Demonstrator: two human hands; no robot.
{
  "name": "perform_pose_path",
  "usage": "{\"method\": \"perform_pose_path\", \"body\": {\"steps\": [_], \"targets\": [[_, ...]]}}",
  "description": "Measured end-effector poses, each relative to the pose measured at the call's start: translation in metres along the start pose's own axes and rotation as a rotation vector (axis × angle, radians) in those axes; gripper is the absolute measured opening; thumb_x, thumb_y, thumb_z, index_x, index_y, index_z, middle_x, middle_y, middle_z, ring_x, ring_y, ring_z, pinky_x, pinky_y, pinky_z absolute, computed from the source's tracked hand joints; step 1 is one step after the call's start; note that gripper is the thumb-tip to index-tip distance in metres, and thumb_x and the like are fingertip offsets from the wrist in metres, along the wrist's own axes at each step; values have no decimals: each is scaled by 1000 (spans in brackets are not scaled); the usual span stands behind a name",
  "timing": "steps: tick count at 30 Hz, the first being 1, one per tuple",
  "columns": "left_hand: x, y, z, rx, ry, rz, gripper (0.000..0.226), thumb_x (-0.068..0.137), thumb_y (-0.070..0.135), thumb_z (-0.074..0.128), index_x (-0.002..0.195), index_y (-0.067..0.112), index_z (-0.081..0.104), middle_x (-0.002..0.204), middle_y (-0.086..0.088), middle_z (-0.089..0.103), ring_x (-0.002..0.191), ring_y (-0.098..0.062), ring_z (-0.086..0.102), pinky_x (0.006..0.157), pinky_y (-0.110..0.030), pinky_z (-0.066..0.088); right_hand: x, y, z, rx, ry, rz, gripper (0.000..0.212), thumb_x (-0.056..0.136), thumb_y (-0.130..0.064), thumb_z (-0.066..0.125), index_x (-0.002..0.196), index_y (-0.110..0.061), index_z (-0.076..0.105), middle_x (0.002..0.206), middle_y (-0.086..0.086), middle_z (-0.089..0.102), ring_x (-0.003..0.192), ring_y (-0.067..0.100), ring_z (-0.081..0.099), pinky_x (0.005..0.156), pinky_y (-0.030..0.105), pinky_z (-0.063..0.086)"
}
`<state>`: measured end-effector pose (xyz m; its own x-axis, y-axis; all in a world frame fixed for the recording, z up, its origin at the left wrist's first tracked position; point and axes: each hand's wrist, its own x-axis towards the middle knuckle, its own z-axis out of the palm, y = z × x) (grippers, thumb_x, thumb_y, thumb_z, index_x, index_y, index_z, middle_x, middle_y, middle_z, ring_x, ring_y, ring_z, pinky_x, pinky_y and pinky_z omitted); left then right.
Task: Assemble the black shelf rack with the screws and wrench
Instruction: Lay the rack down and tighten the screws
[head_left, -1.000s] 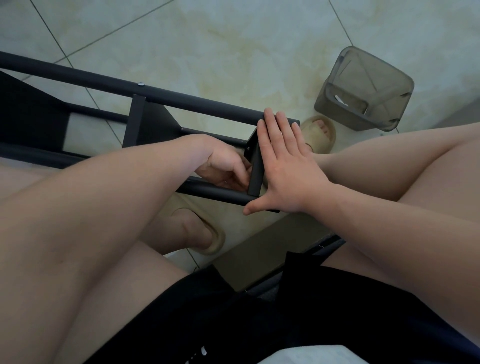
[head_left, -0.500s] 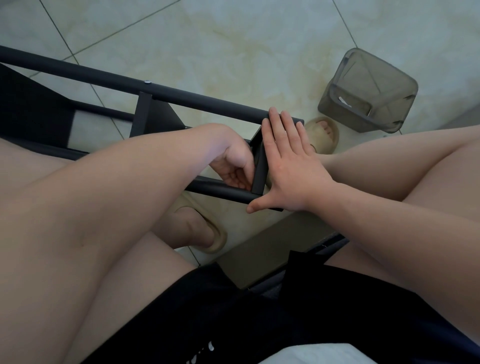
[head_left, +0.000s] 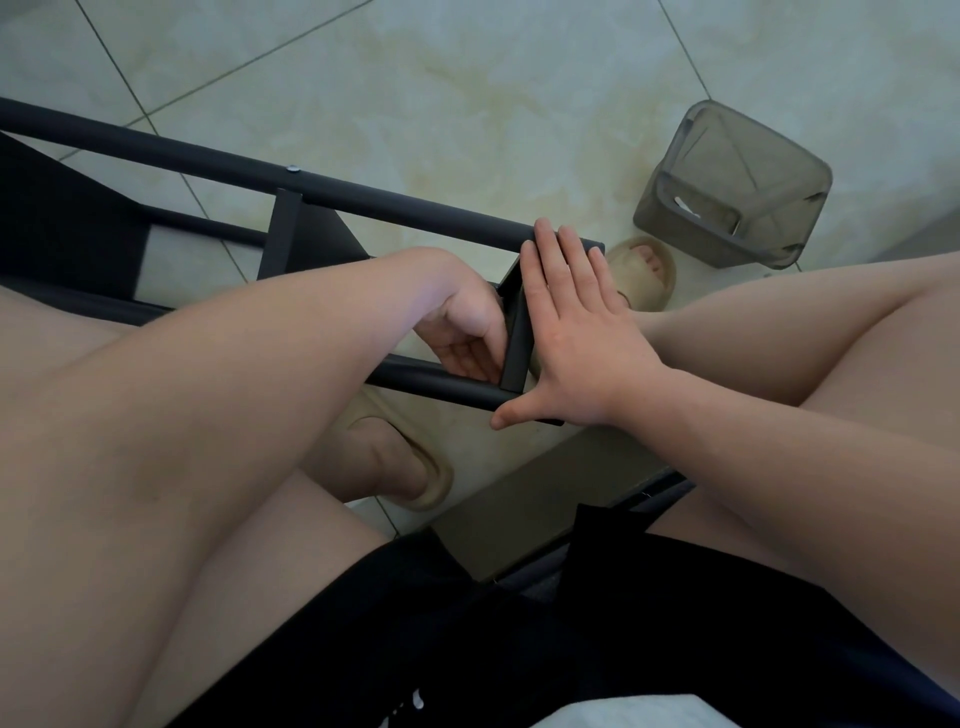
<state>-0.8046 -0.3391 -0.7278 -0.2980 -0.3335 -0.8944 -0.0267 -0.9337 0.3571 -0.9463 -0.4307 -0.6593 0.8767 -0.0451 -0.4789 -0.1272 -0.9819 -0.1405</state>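
The black shelf rack (head_left: 415, 208) lies on its side on the tiled floor, its two long tubes running left to right. A silver screw head (head_left: 292, 168) shows on the upper tube. My right hand (head_left: 576, 338) presses flat, fingers straight, on the outer face of the end shelf panel (head_left: 517, 343). Inside the frame, my left hand (head_left: 465, 327) is against the panel's inner face, palm up. Its fingertips are hidden behind the panel. No wrench is visible.
A grey translucent bin (head_left: 737, 192) stands on the floor at the right, beyond the rack's end. My feet in beige slippers (head_left: 415, 467) sit under and beside the rack. Another shelf panel (head_left: 306, 249) and a dark panel (head_left: 62, 223) fill the rack's left part.
My left hand has risen a little and turned at the wrist behind the end panel. My right hand stays flat on the panel's outer face.
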Motion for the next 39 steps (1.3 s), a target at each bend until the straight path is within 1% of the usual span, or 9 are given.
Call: {"method": "perform_pose_path", "body": {"steps": [4,7,10,14,18,25,29,34,39], "targets": [[1,0,-4,99,25,-25,8,87,19,73,94,18,76,89,4,76,81,-12,67,75,-27,53,1,-1,0,-8,5,1,162,52,-95,62,157,0,-16,164,18,-27,153,34,-25,123,44,-16],[3,3,-2,94,8,-29,4,87,13,72,89,16,74,82,3,74,76,-12,64,72,-25,51,0,-1,0,-2,4,2,163,51,-95,63,157,0,-16,164,18,-28,153,34,-25,124,45,-15],[4,4,-3,90,-7,-22,7,87,9,70,86,15,74,77,2,73,73,-12,63,72,-25,50,1,-1,-1,10,-1,1,163,51,-94,64,157,-1,-17,164,17,-29,152,34,-25,124,46,-14],[1,4,-7,111,-56,-38,10,87,12,71,91,18,77,89,2,74,81,-12,67,78,-28,53,1,-2,0,-8,-3,-1,162,52,-94,63,157,0,-17,164,18,-28,152,34,-25,124,46,-14],[-1,1,-10,112,-61,-60,10,87,21,73,95,23,79,98,5,74,84,-12,69,78,-31,55,0,-1,-1,-7,-3,-1,161,53,-94,62,157,-1,-17,164,18,-29,152,35,-25,124,46,-15],[5,2,-4,84,-40,-37,7,88,11,69,92,15,73,76,3,71,73,-12,60,77,-28,51,0,-2,-1,-7,-5,-3,162,52,-95,62,157,-1,-17,164,17,-29,152,35,-26,123,46,-15],[0,3,-7,90,-75,-20,15,87,8,69,81,19,78,81,2,71,73,-12,62,78,-28,51,1,-2,-1,-6,-5,-3,162,52,-95,61,157,-1,-17,164,17,-29,152,35,-26,123,45,-16],[-4,2,-12,85,-70,-24,11,90,16,70,98,19,76,94,4,72,71,-10,62,79,-28,52,1,-1,-1,-8,2,-3,161,52,-95,61,157,-1,-17,164,18,-28,152,35,-25,122,45,-16],[2,2,-4,96,-38,-25,7,88,10,68,89,16,71,77,4,69,64,-10,55,70,-25,49,1,-1,-1,-8,1,-3,162,51,-96,61,157,-1,-17,164,17,-29,152,34,-25,122,45,-16]]}}
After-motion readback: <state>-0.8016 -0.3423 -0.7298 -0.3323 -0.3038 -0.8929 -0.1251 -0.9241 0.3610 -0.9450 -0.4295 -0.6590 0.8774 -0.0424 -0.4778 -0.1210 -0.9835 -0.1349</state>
